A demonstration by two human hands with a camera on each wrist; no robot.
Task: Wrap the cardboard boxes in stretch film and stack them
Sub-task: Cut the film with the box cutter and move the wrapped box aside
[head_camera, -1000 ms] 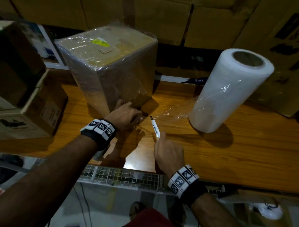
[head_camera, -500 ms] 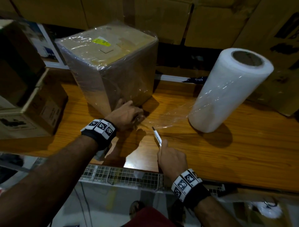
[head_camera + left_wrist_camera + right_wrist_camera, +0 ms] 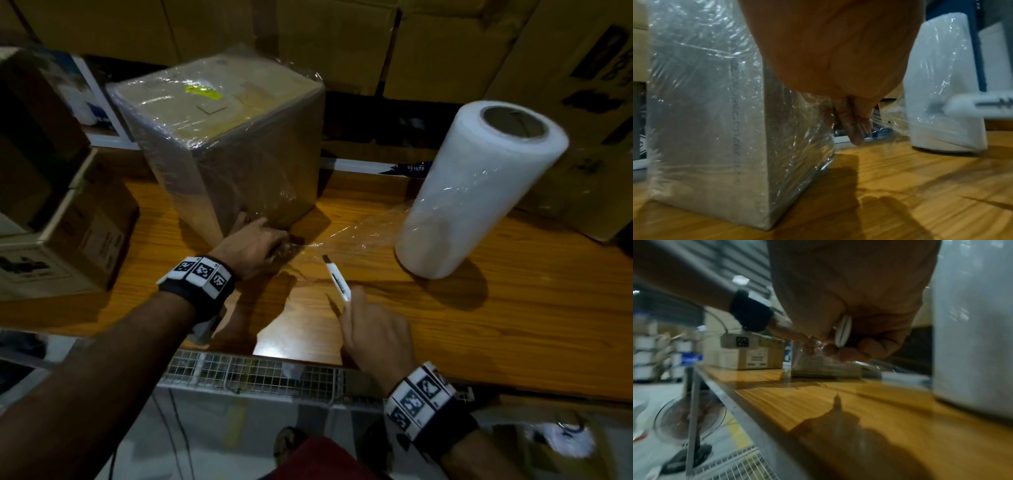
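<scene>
- The left hand (image 3: 251, 245) pinches a gathered tail of film (image 3: 356, 233) at the near bottom corner of the box (image 3: 226, 137); the right hand (image 3: 375, 337) is clenched round a white cutter (image 3: 337, 278).
- Against the views from 1 s and 0.5 s ago, the cutter has drawn back toward the person and now points at the film from just near of it, while the left hand has kept its place at the corner.
- Whether the sheet is fully cut cannot be told: film still seems to run from the corner to the roll (image 3: 479, 192), which stands tilted well right of the box.
- Judged from this, wrapping of this 1 box is nearly done; parting the film and pressing the tail down remain, then stacking.
- The box stands on a wooden shelf (image 3: 513, 325), film covering the top and sides in view.
- Left of the box sit 2 plain cartons (image 3: 51, 222), 1 on the other; behind it more cartons (image 3: 342, 44) form a wall.
- Near of the box, the shelf ends at a wire-mesh edge (image 3: 253, 371) over a pale floor; the right wrist view shows a fan (image 3: 688, 417) down there.
</scene>
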